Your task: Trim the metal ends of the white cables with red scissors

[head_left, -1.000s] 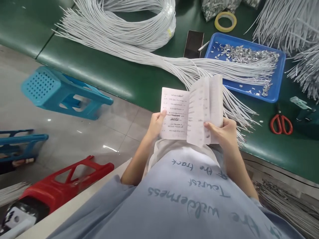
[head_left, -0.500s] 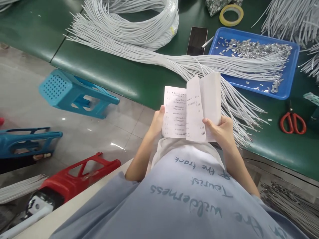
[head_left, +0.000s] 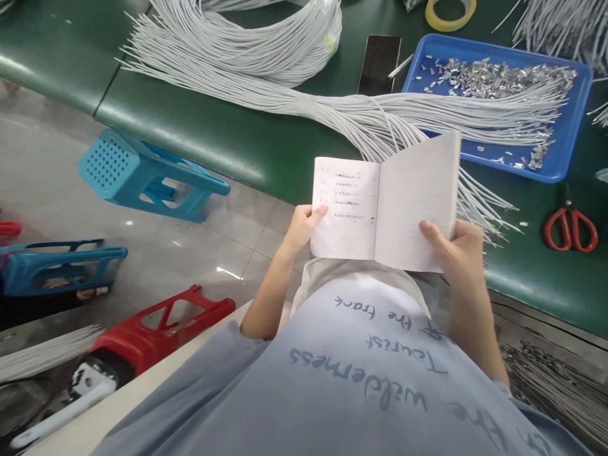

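Note:
An open notebook (head_left: 346, 237) lies spread between my two hands, above my lap at the table's edge. Handwritten lines cover its left page; the right page looks blank. My left hand (head_left: 306, 225) grips the left edge, thumb on top of the page. At the lower right, my right hand (head_left: 458, 247) holds the other half with its thumb pressed on the blank page. Fingers beneath the notebook are hidden. Just behind it, a bundle of white cables (head_left: 327, 107) runs across the table, some ends resting over a blue tray (head_left: 577, 126) with small metal pieces (head_left: 503, 79).
Red-handled scissors (head_left: 570, 228) lie right of my right hand. A dark phone (head_left: 380, 63) and a yellow tape roll (head_left: 450, 12) lie farther back on the green table (head_left: 266, 136). Blue stools (head_left: 152, 174) and a red stool (head_left: 161, 329) stand on the floor to the left.
A page that stood partly turned now lies flat, and the notebook is opened wider. My right hand has moved right with its half; my left thumb now lies further onto the page.

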The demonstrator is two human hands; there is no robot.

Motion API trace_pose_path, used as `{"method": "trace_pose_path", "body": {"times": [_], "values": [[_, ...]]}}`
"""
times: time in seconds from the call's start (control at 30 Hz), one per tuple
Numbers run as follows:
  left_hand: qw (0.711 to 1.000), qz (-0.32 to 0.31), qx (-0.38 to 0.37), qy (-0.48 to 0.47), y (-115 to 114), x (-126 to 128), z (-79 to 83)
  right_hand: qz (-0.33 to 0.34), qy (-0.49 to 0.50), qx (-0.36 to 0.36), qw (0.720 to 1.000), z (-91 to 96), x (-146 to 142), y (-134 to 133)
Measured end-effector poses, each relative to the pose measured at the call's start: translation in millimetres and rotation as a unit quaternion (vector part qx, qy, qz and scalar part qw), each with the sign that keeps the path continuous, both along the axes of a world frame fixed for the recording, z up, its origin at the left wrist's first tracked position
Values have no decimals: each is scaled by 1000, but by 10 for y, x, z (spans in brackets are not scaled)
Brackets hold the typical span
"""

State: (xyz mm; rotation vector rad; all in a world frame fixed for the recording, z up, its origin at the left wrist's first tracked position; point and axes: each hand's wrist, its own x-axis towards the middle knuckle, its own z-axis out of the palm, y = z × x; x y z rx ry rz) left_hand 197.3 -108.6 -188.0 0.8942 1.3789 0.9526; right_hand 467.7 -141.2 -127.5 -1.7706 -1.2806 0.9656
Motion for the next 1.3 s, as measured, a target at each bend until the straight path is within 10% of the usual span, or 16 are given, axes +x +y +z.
{"method": "trace_pose_path", "body": {"times": [0.53,1.0,1.13,1.3], "values": [[997,-46,17,-51,-34,3,37,-25,-79,0,997,-157,413,4],[984,34,109,133,26,165,-109,-4,-266,5,964,-39,520,604],[980,22,110,166,4,164,-157,34,-366,100,925,264,413,1208],[980,9,110,168,-18,158,-146,180,-370,144,900,380,-82,2669]]}}
